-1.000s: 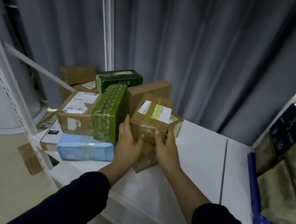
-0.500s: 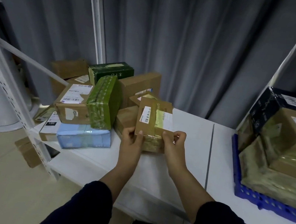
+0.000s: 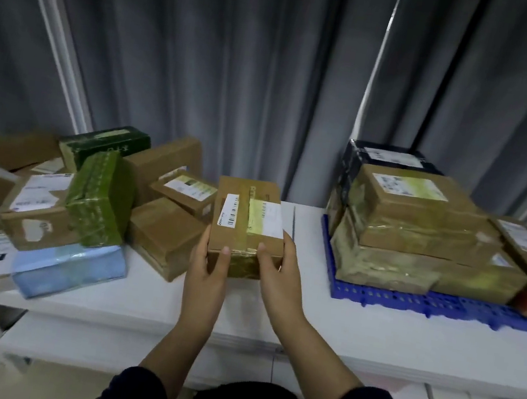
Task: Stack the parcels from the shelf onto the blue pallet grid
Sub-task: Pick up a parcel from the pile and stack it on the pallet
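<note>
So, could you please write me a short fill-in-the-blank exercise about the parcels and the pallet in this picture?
1. The pallet grid on the white shelf is ____ in colour.
2. It lies to the ____ of the brown parcel gripped by the left hand and right hand.
3. The rear box on the pallet is ____.
Missing words: blue; right; black.
</note>
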